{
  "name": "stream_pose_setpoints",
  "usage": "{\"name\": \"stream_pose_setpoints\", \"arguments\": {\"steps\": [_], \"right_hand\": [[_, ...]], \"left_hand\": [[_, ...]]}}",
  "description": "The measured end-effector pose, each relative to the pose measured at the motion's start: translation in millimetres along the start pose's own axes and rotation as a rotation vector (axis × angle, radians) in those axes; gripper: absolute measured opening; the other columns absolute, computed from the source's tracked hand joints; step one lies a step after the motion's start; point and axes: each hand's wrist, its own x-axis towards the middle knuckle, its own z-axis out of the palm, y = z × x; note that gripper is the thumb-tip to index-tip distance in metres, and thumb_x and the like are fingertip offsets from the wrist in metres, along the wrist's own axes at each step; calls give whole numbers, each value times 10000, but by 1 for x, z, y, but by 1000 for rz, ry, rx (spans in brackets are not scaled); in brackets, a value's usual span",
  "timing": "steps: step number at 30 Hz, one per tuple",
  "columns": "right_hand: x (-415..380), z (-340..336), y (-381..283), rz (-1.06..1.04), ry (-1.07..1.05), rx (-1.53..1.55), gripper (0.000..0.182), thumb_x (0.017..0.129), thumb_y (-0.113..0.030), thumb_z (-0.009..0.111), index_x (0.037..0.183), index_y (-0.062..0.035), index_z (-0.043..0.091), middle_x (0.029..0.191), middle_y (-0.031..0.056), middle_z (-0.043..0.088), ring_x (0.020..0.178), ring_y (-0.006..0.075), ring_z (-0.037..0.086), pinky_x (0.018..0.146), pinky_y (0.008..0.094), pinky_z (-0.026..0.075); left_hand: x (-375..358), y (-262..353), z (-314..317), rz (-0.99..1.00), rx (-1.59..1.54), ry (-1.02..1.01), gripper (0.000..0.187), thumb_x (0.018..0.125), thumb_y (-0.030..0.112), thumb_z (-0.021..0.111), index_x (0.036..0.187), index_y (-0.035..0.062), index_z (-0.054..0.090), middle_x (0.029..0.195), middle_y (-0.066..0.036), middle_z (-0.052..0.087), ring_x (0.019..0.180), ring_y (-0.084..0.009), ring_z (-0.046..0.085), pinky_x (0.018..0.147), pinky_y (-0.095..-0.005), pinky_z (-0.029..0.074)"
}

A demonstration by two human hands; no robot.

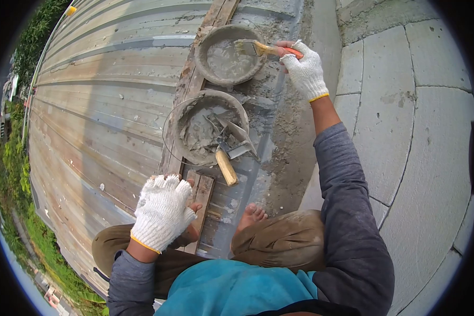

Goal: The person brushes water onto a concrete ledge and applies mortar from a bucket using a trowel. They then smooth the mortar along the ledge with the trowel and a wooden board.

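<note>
My right hand, in a white knit glove with bare fingertips, grips a paintbrush by its orange-tipped handle. The wet bristles hang over the upper bucket, which holds thin grey slurry. My left hand, gloved the same way, is held above my knee with its fingers apart and nothing in it. Just beyond it stands the lower bucket of thicker grey mortar. A trowel with a wooden handle and other metal blades rest in that bucket, the handle leaning over the rim.
Corrugated metal roofing spreads to the left, its edge dropping off toward greenery. A wooden plank runs beneath the buckets, with a shorter board by my feet. On the right rises a grey block wall, mortar smeared along its base.
</note>
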Motion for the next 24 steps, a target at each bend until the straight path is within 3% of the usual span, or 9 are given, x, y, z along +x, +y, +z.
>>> {"name": "stream_pose_setpoints", "arguments": {"steps": [5, 6, 8, 12, 16, 18, 19, 21, 24], "right_hand": [[2, -8, -18, 20, 208, 571, 315, 947, -274, 703, 1138, -24, 705, 923, 63, 699, 752, 115, 682, 649, 245, 577], [5, -2, -7, 15, 229, 561, 315, 947, -274, 703, 1138, -24, 705, 923, 63, 699, 752, 115, 682, 649, 245, 577], [5, 9, 22, 260, -142, 359, 262, 927, -212, 707, 1108, -23, 706, 946, 66, 705, 756, 127, 695, 637, 249, 590], [2, 19, 30, 319, -61, 558, 224, 907, -152, 704, 1066, 6, 701, 927, 91, 702, 754, 145, 703, 658, 281, 616], [29, -22, 42, 130, 143, 510, 251, 910, -155, 712, 1088, 19, 693, 982, 113, 711, 803, 173, 722, 709, 274, 617], [55, -49, 74, -5, 261, 422, 275, 914, -184, 731, 1108, 7, 701, 1003, 93, 712, 842, 171, 728, 703, 288, 608], [64, -65, 82, 56, 272, 146, 242, 915, -196, 711, 1124, -74, 719, 1005, 91, 717, 884, 206, 728, 752, 336, 588], [80, -90, 100, -46, 264, -420, 271, 916, -223, 696, 1146, -80, 708, 1021, 109, 711, 926, 231, 708, 818, 354, 566], [104, -112, 149, -180, 126, -701, 254, 891, -204, 683, 1134, -135, 705, 1000, 139, 683, 940, 306, 677, 843, 388, 521]], "left_hand": [[7, 0, 0, -11, -26, -25, 462, 765, 310, 780, 1136, 70, 645, 1136, -154, 663, 1043, -355, 614, 892, -472, 472], [8, -1, 0, 11, -21, -19, 462, 765, 310, 780, 1136, 70, 645, 1136, -154, 663, 1043, -355, 614, 892, -472, 472], [9, 0, 1, 4, 3, -14, 496, 774, 320, 776, 1184, 73, 641, 1119, -163, 661, 1044, -361, 611, 893, -474, 472], [9, -2, 7, 1, 0, -33, 542, 790, 370, 760, 1226, 69, 641, 1172, -153, 630, 1084, -354, 588, 918, -479, 452], [13, -1, 6, 21, -11, -21, 484, 798, 320, 739, 1205, 77, 639, 1100, -171, 654, 1009, -367, 609, 879, -477, 470], [14, -2, 3, -14, -9, -57, 468, 809, 313, 719, 1203, 72, 641, 1101, -173, 654, 1009, -367, 609, 882, -476, 469], [14, -2, 3, -37, -7, -92, 452, 820, 305, 699, 1200, 67, 642, 1102, -175, 654, 1010, -366, 610, 885, -475, 468], [12, -5, 8, -47, -3, -68, 465, 796, 321, 736, 1173, 67, 638, 1112, -160, 643, 1039, -360, 599, 891, -476, 461], [6, -11, 15, -71, 16, -55, 482, 771, 339, 770, 1147, 70, 634, 1089, -143, 632, 1046, -353, 589, 887, -475, 453]]}}
